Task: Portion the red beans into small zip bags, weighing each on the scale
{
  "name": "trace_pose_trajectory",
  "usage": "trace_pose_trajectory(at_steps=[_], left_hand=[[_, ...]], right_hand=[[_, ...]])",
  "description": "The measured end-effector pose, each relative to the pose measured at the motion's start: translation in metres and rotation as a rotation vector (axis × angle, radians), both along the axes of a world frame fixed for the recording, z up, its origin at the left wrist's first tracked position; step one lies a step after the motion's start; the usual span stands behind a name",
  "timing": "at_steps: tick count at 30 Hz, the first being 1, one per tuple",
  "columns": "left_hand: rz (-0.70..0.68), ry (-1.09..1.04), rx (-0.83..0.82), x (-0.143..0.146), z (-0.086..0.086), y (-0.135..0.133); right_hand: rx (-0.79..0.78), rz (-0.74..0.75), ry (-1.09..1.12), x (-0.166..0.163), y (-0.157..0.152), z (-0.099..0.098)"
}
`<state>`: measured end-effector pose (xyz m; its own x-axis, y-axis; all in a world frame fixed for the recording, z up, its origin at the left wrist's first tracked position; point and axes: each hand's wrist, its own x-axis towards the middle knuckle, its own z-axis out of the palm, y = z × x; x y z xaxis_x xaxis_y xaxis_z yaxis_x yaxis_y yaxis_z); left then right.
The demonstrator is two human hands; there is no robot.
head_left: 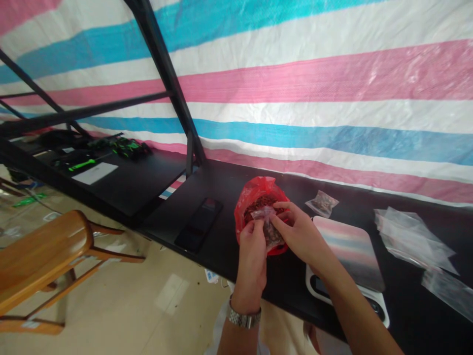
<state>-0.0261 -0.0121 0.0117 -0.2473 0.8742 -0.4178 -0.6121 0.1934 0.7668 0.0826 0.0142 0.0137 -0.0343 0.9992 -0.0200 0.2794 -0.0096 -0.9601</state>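
Note:
Both hands pinch the top of a small clear plastic bag (272, 233) with brownish bits inside. My left hand (253, 245) grips its left side, thumb and fingers closed. On the other side my right hand (291, 226) holds the bag's upper edge, fingers bent. Under and behind them sits a red plastic bag (242, 209), its mouth spread wide around reddish-brown granules (263, 201). Right of the hands, a white kitchen scale (347, 251) with a shiny metal plate lies partly under my right forearm. A second small filled clear bag (322, 203) rests behind the scale.
Several flat clear bags (410, 236) lie at the right of the black table (229, 182). A dark phone (199, 224) is near the front edge. A slanted black frame post (166, 74) stands to the left, and a wooden stool (48, 256) is on the floor.

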Motion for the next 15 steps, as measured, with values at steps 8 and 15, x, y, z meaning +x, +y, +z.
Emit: trace_pose_trajectory(at_steps=[8,15], left_hand=[[-0.023,0.158,-0.033,-0.002,-0.015,0.001],[-0.074,0.492,0.182,0.000,0.003,-0.005]], right_hand=[[0.014,-0.020,-0.024,0.002,0.002,0.003],[0.121,0.041,0.033,0.012,-0.004,0.016]])
